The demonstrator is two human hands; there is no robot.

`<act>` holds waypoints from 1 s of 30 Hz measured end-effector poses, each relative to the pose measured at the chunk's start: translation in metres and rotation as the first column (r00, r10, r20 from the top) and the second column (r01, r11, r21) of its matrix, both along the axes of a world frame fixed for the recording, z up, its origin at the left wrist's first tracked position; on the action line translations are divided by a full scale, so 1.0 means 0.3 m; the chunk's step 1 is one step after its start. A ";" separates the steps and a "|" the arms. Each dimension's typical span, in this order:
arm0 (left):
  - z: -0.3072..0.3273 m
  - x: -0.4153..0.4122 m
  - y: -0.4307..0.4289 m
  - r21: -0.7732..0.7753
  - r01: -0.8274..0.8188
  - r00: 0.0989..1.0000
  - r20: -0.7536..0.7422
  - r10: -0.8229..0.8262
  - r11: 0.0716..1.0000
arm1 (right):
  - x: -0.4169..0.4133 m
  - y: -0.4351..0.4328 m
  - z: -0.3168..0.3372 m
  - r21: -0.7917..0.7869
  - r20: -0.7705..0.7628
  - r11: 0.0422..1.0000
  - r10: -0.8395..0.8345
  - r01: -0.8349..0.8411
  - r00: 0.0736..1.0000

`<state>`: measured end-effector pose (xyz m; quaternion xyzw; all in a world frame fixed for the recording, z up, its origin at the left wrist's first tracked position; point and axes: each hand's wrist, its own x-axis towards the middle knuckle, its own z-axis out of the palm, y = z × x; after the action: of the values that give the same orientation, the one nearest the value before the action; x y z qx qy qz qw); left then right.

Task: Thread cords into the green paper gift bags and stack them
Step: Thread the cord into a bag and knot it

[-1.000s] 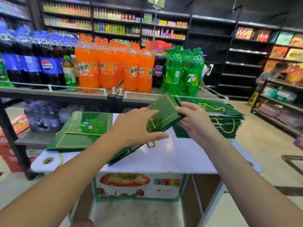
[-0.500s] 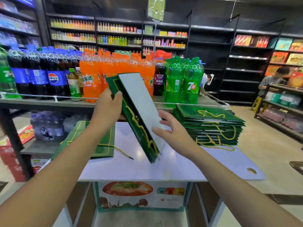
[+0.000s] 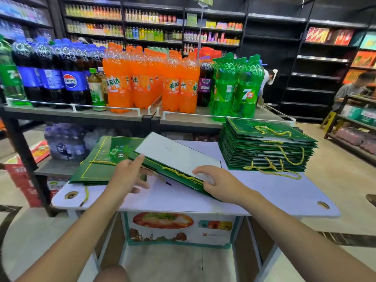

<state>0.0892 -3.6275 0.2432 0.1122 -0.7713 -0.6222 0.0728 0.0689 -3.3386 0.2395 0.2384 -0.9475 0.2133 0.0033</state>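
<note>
One green bag has come down. Half a second ago you held it upright in front of the bottles; now it lies low and tilted over the table at centre frame, white face up, and its near right corner seems to rest on the top. I judge the flip done and this side ready for its cord.

At the left of the frame, the flat pile of bags sits close to the table's left edge. A loose cord trails to that edge beside the corner hole, so mind it.

Your left hand grasps the bag's left edge, forefinger on top and the other fingers beneath. A gold cord already runs along the bag's near edge. Your right hand lays its fingers on the white face by that cord. Its thumb is hidden, so I cannot tell whether it pinches or merely presses.

At the right of the frame, the corded stack stands apart from the bag, with bare table between them and in front. The shelf of bottles closes off the far side.
</note>
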 end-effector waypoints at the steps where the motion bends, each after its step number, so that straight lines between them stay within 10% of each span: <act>1: -0.001 -0.005 -0.034 -0.175 -0.004 1.000 -0.007 0.002 0.985 | -0.011 0.006 -0.007 -0.010 0.006 1.000 -0.005 0.005 1.000; 5: -0.013 -0.022 -0.125 -0.677 0.082 0.992 0.125 0.004 0.732 | -0.052 0.025 -0.039 -0.012 0.027 1.000 0.008 -0.008 1.000; 9: -0.008 -0.040 -0.131 -0.806 0.213 0.964 0.266 0.017 0.552 | -0.079 0.041 -0.075 0.039 -0.013 0.999 0.034 -0.033 0.999; 13: -0.024 -0.059 -0.062 -0.933 0.092 0.991 0.051 -0.125 0.348 | -0.095 0.050 -0.098 0.031 -0.031 0.999 0.042 -0.041 0.999; 19: -0.113 -0.147 0.057 -0.909 0.167 0.790 -0.109 -0.603 0.382 | -0.099 0.075 -0.065 -0.099 -0.054 0.995 0.016 -0.021 0.998; 30: -0.212 -0.146 0.117 -0.929 0.206 0.824 -0.006 -0.567 0.308 | -0.036 0.197 0.040 0.250 -0.079 0.966 -0.045 0.064 0.996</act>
<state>0.0456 -3.5924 0.1797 -0.2435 -0.9581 -0.1162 0.0958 0.0581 -3.2797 0.2515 0.2183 -0.9723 0.0824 0.0132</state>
